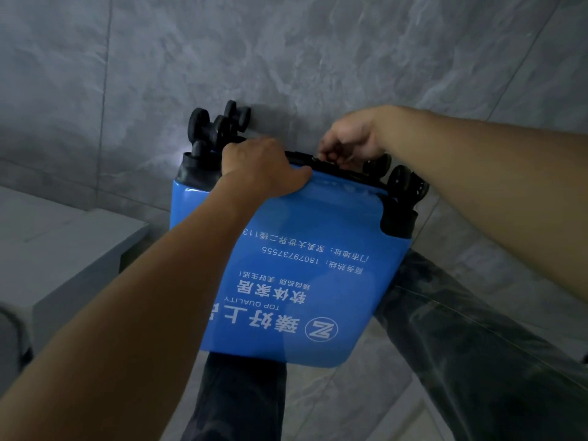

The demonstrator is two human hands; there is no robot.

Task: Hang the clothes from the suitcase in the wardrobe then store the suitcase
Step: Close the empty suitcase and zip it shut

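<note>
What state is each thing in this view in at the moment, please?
suitcase: lying flat across the person's legs, lid down; whether it is zipped cannot be told.
wheels: at the far end, pointing away.
left hand: grips the suitcase's wheel-end edge.
right hand: pinches what seems to be the zip pull.

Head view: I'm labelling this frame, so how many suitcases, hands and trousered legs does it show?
suitcase: 1
hands: 2 (left hand, right hand, both at the suitcase's wheel end)
trousered legs: 2
Total: 5
</note>
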